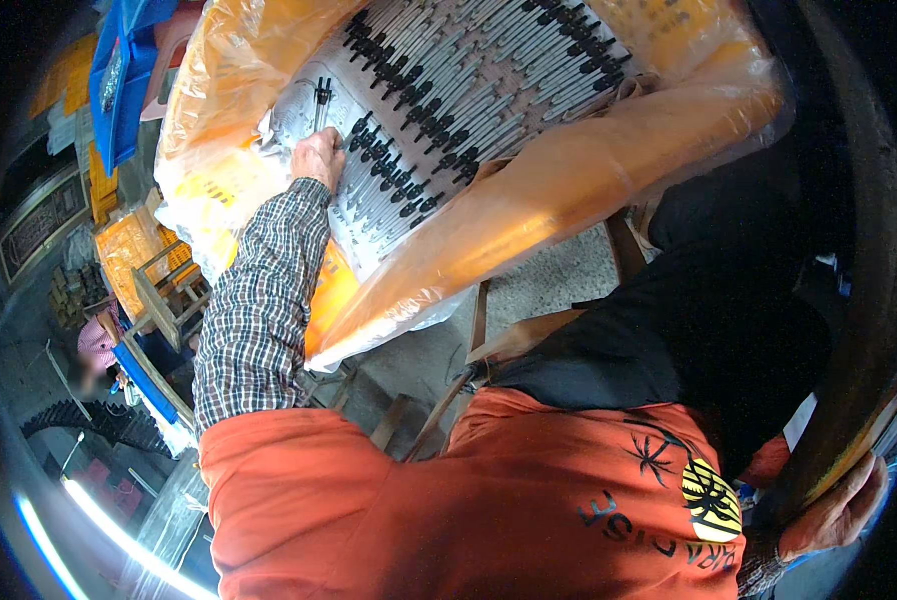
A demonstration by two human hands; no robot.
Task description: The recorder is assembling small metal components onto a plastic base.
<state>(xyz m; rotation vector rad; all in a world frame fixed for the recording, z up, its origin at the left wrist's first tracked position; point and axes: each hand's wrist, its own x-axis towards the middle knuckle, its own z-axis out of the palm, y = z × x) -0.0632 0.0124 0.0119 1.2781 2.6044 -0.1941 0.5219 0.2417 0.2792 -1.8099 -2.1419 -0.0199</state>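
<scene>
My left hand [317, 158], in a checked sleeve, is closed around a few thin metal rods [322, 100] with black tips that stick up past my fingers. It is over the left side of an orange crate lined with clear plastic [559, 185]. Rows of similar pale rods with black ends [399, 85] lie side by side in the crate on light sheeting. At the far lower right, my right hand [837, 515] is beside a dark curved edge [849, 440]. Its fingers are partly hidden and dim, so their grip is unclear.
At the left stand a blue bin [119, 85], orange crates [129, 250] and a wooden stool-like frame [169, 300]. Another person in pink [99, 340] is at the left. Wooden slats [424, 415] lie below the crate, and a bright tube light [134, 540] glows at lower left.
</scene>
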